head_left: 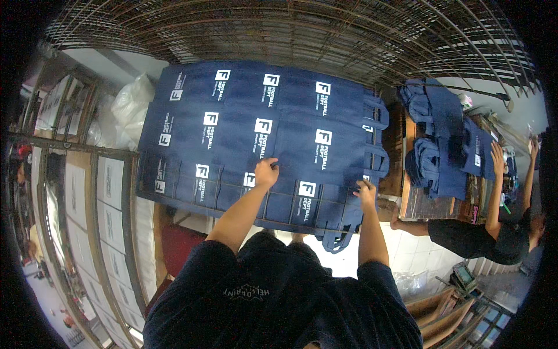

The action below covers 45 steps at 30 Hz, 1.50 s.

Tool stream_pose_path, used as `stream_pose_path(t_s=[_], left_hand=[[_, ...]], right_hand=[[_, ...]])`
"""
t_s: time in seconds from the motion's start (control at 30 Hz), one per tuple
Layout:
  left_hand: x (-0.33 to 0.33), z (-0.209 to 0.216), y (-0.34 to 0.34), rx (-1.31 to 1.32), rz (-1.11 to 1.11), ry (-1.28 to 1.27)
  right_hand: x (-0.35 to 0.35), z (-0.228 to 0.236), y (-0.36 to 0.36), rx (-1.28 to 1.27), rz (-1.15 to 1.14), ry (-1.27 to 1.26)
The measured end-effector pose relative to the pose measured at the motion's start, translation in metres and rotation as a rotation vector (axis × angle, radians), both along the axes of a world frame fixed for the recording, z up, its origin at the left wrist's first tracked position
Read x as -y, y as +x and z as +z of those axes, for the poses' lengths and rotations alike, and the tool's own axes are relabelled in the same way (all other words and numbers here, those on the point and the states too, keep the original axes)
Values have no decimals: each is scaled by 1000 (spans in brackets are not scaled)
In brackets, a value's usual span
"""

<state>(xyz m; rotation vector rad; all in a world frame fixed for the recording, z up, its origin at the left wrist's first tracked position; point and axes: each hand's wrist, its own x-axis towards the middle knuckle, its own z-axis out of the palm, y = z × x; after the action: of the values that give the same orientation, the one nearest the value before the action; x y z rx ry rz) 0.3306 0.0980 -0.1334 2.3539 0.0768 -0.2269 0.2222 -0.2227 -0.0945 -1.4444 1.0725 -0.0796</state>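
Rows of navy tote bags (pixel 244 145) with white printed panels lie across a wire rack in front of me. My left hand (pixel 267 174) is closed in a pinch at the near left corner of one navy tote bag (pixel 296 157). At that bag's right end, near its handles, my right hand (pixel 366 193) is closed with its fingertips on the near right corner. The bag lies nearly flat between my hands and overlaps the row nearest me. The fingers partly hide the gripped cloth. Bag handles (pixel 335 241) hang over the rack's near edge.
Raised wire racks (pixel 279 35) crowd overhead. To the right, a wooden table (pixel 430 205) carries piled navy bags (pixel 427 166), with another person (pixel 488 238) reaching over it. Framed screens (pixel 116 215) stand at left beside clear plastic wrapping (pixel 125 110). A red seat (pixel 185 247) is below the rack.
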Motion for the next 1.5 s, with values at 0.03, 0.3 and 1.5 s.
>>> stream_pose_path(t_s=[0.03, 0.3, 1.5], left_hand=[[0, 2, 0, 19, -8, 19], [-6, -1, -1, 55, 50, 22], [-76, 65, -135, 295, -22, 234]], right_hand=[[4, -11, -2, 43, 45, -11], [9, -40, -4, 151, 132, -103], [268, 53, -62, -323, -310, -1298]])
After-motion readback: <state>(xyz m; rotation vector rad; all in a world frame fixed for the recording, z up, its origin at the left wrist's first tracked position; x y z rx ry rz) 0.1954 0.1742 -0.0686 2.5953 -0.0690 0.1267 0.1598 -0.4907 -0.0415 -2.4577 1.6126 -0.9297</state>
